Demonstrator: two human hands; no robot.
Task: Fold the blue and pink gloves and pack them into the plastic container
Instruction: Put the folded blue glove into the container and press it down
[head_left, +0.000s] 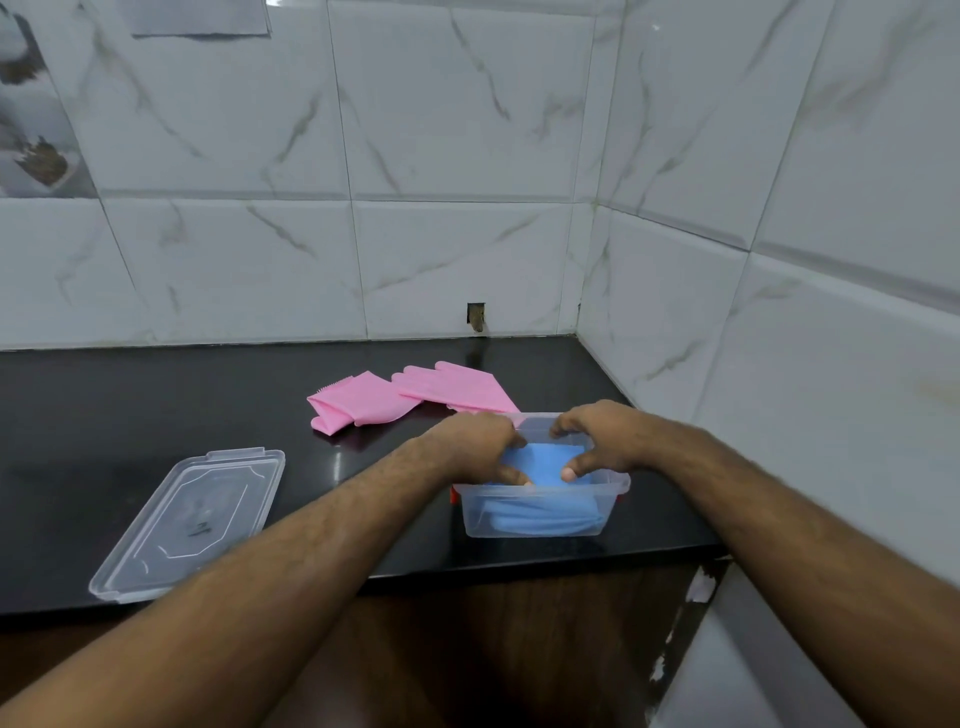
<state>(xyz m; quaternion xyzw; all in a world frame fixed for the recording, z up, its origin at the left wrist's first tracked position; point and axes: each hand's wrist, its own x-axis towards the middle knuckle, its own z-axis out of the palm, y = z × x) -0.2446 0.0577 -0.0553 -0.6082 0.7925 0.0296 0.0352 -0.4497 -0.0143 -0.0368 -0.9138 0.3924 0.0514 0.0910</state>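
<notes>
A clear plastic container (540, 525) stands on the black counter near its front edge, at the right. Folded blue gloves (545, 465) lie inside it, seen from above and through the front wall. My left hand (475, 447) and my right hand (602, 436) are both over the container, fingers and thumbs pressed on the blue gloves. Behind the container lie two pink gloves: one (358, 400) folded at the left, the other (457, 389) flat, its cuff end reaching the container's back rim.
The container's clear lid (192, 519) lies flat on the black counter (156, 405) at the front left. Marble-tiled walls close the back and right side, meeting in a corner. A small hole (476, 317) sits low in the back wall.
</notes>
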